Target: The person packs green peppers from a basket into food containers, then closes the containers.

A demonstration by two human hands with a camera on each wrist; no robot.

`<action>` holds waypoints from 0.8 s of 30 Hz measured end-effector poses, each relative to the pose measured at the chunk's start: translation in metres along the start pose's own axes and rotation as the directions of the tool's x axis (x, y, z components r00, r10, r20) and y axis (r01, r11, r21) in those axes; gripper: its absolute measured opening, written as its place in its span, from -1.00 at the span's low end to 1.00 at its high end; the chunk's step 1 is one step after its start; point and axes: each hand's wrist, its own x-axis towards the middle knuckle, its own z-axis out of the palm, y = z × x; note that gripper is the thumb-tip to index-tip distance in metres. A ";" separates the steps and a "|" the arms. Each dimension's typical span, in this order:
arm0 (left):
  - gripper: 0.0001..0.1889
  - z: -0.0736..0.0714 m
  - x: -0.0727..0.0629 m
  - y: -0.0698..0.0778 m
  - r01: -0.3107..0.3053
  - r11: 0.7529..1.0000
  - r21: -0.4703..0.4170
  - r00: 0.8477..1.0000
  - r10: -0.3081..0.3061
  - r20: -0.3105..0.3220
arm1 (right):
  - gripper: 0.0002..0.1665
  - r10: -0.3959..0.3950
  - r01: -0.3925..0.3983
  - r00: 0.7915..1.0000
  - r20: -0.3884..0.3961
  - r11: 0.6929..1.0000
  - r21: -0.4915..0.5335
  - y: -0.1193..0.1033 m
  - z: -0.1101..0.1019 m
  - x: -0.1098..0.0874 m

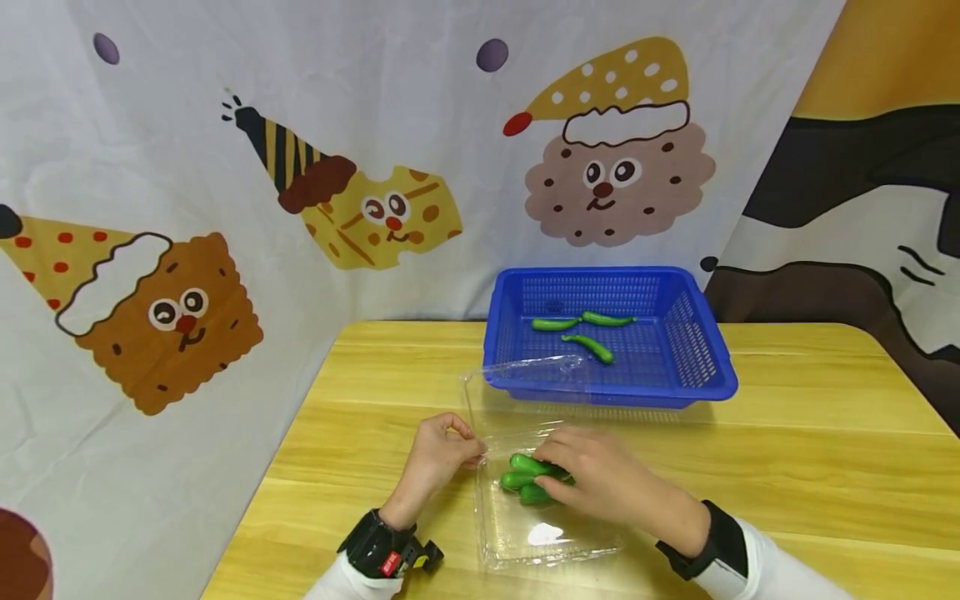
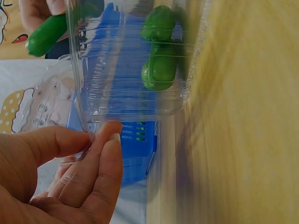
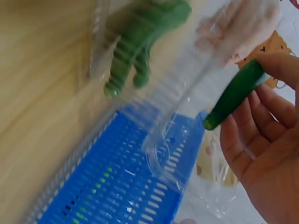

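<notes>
A clear plastic clamshell box lies opened on the table, its lid folded back toward the basket. My left hand pinches the box's left edge near the hinge between thumb and fingers. Over the box, my right hand holds a slim green vegetable, like a small cucumber or pepper, by one end between thumb and fingers. In the left wrist view this piece shows above the box rim, apart from the others. Green vegetables of the same kind lie inside the box, partly covered by my right hand in the head view.
Behind the box stands a blue plastic basket with 3 green vegetables on its floor. The lid overlaps its front left corner. A wooden table carries everything, and a cartoon-printed cloth hangs along its back edge.
</notes>
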 end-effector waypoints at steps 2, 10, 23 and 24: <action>-0.81 0.000 0.000 0.000 0.001 1.000 0.000 1.000 -0.001 -0.003 | -0.71 -0.029 0.029 1.000 0.004 1.000 -0.010 -0.001 0.006 -0.002; -0.80 0.000 -0.001 0.003 0.002 1.000 -0.006 1.000 -0.002 -0.011 | -0.79 -0.005 0.003 0.990 0.138 1.000 0.016 -0.004 0.021 -0.010; -0.80 0.001 -0.003 0.004 0.010 1.000 0.017 1.000 -0.010 -0.006 | -0.74 0.063 -0.088 0.957 0.282 0.993 0.077 -0.007 0.029 -0.013; -0.80 0.001 -0.003 0.003 0.010 1.000 0.019 1.000 -0.010 -0.006 | -0.76 0.065 -0.092 0.955 0.290 0.992 0.081 -0.007 0.029 -0.013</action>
